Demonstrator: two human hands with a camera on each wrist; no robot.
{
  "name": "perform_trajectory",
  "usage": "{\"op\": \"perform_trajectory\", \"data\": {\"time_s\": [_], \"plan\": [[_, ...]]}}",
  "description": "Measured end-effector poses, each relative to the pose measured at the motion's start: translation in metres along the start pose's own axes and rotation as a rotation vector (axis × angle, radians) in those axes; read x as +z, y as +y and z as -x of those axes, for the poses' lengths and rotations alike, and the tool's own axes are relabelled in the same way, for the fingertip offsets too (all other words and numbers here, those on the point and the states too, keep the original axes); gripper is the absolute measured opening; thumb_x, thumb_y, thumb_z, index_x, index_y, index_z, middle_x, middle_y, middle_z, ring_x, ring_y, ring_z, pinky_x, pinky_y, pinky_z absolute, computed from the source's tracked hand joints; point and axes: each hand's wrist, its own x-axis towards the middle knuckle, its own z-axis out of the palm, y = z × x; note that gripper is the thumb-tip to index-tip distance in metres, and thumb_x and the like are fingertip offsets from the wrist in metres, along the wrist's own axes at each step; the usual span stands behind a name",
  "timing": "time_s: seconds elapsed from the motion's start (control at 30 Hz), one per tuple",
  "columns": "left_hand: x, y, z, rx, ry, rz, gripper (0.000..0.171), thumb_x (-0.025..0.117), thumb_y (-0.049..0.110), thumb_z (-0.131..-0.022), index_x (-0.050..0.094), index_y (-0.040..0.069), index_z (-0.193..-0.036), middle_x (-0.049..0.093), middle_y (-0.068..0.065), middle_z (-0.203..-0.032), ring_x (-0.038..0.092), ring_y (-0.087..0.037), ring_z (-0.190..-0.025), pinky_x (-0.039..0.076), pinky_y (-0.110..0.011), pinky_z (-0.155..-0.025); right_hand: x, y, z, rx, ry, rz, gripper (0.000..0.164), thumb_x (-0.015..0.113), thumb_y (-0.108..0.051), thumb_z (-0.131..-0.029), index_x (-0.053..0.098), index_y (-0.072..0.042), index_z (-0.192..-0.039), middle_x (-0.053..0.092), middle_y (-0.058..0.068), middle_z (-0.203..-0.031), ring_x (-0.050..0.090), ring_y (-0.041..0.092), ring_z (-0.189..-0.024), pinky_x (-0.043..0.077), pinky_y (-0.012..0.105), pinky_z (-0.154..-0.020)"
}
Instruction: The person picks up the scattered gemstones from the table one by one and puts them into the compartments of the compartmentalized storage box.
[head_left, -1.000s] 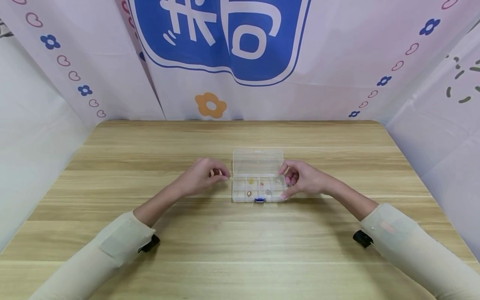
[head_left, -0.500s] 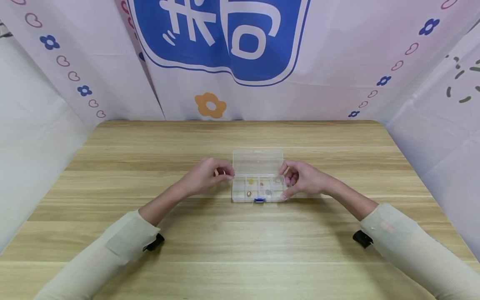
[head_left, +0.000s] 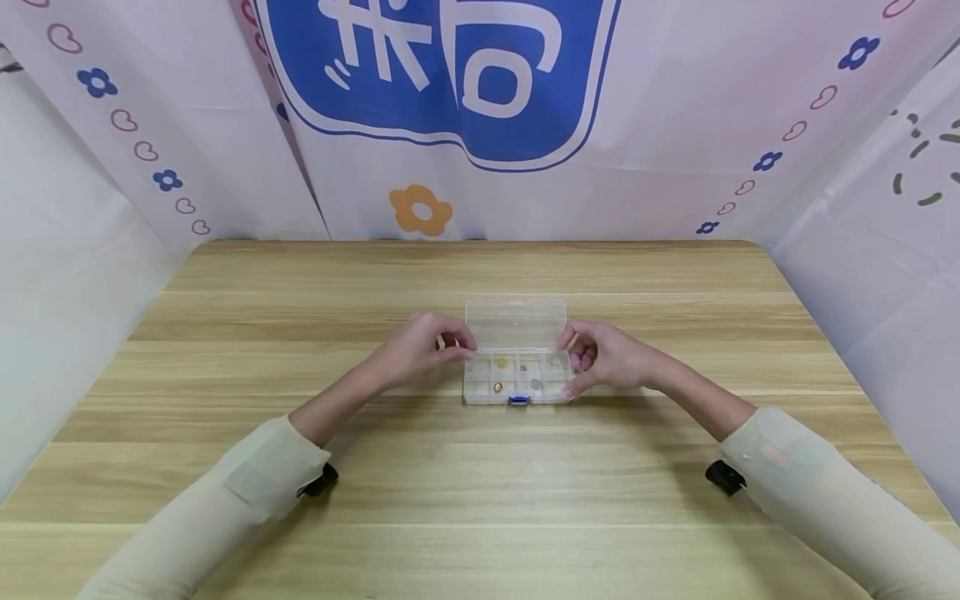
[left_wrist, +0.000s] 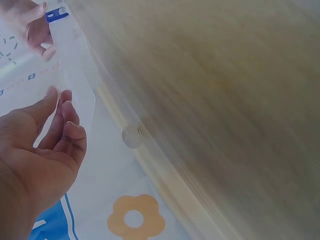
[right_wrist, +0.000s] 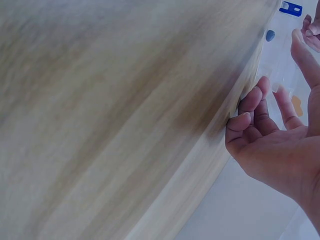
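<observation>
A clear plastic compartment box [head_left: 480, 393] sits on the wooden table, its lid [head_left: 516, 325] folded back and its blue latch [head_left: 519, 401] at the front. Small stones or beads lie in several compartments: a yellow one [head_left: 502, 362], a reddish one [head_left: 524, 367], a brown one [head_left: 498, 387] and a grey one [head_left: 536, 384]. My right hand [head_left: 615, 357] grips the box's right end, thumb at the front corner and a finger at the back. Thumb and fingertips of my left hand [head_left: 422, 350] come together over the back left compartment; I cannot tell whether something small is between them.
The wooden table [head_left: 480, 500] stretches around the box. A white printed cloth [head_left: 675, 192] with a blue emblem and an orange flower hangs behind its far edge. Black wrist devices [head_left: 725, 477] sit under both sleeves.
My left hand has moved a little to the right, from beside the box to over its back left corner. The right hand and the box have stayed where they were.
</observation>
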Motion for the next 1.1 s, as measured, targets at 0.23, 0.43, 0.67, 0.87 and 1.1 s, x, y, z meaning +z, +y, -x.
{"op": "perform_trajectory", "data": {"time_s": [0.23,0.43,0.67,0.87,1.1], "plan": [[0.0018,-0.0007,-0.0023,0.019,-0.008,0.011,0.005,0.074,0.004,-0.095,0.078,0.001,-0.096,0.076,-0.004,-0.091,0.067,-0.014,-0.082,0.055,-0.028,-0.073,-0.0001,0.0003,0.0001,-0.002,-0.001,-0.002,0.053,0.092,-0.002,-0.076,0.055,0.004,-0.114,0.059,0.012,-0.085,0.053,0.021,-0.077,0.047,0.024,-0.070],[0.0027,0.0005,-0.0041,-0.001,-0.010,-0.002,0.004,0.075,0.004,-0.095,0.079,0.003,-0.096,0.076,-0.003,-0.091,0.066,-0.013,-0.082,0.054,-0.028,-0.073,-0.0003,0.0000,0.0001,-0.001,-0.005,-0.003,0.053,0.091,-0.002,-0.076,0.055,0.005,-0.114,0.059,0.013,-0.085,0.052,0.021,-0.077,0.046,0.024,-0.070],[0.0053,0.0003,-0.0071,-0.032,-0.028,-0.002,0.004,0.076,0.002,-0.094,0.079,0.003,-0.095,0.075,-0.003,-0.090,0.065,-0.013,-0.082,0.055,-0.028,-0.073,-0.0005,-0.0009,0.0000,0.000,-0.006,-0.001,0.053,0.091,-0.002,-0.076,0.055,0.005,-0.115,0.059,0.012,-0.085,0.052,0.021,-0.077,0.046,0.024,-0.070],[0.0063,0.0006,-0.0088,-0.034,-0.037,0.003,0.003,0.076,0.002,-0.094,0.078,0.002,-0.095,0.074,-0.003,-0.090,0.065,-0.014,-0.082,0.054,-0.028,-0.074,-0.0006,-0.0017,0.0005,0.005,-0.004,-0.004,0.053,0.091,-0.002,-0.077,0.055,0.005,-0.115,0.059,0.012,-0.085,0.052,0.021,-0.077,0.046,0.024,-0.070],[0.0069,0.0015,-0.0094,-0.048,-0.047,0.003,0.004,0.076,0.001,-0.093,0.078,0.001,-0.096,0.074,-0.004,-0.090,0.065,-0.014,-0.083,0.054,-0.028,-0.073,-0.0001,-0.0020,0.0006,0.000,-0.002,-0.003,0.053,0.091,-0.002,-0.076,0.055,0.005,-0.114,0.059,0.013,-0.085,0.052,0.021,-0.077,0.046,0.024,-0.069]]}}
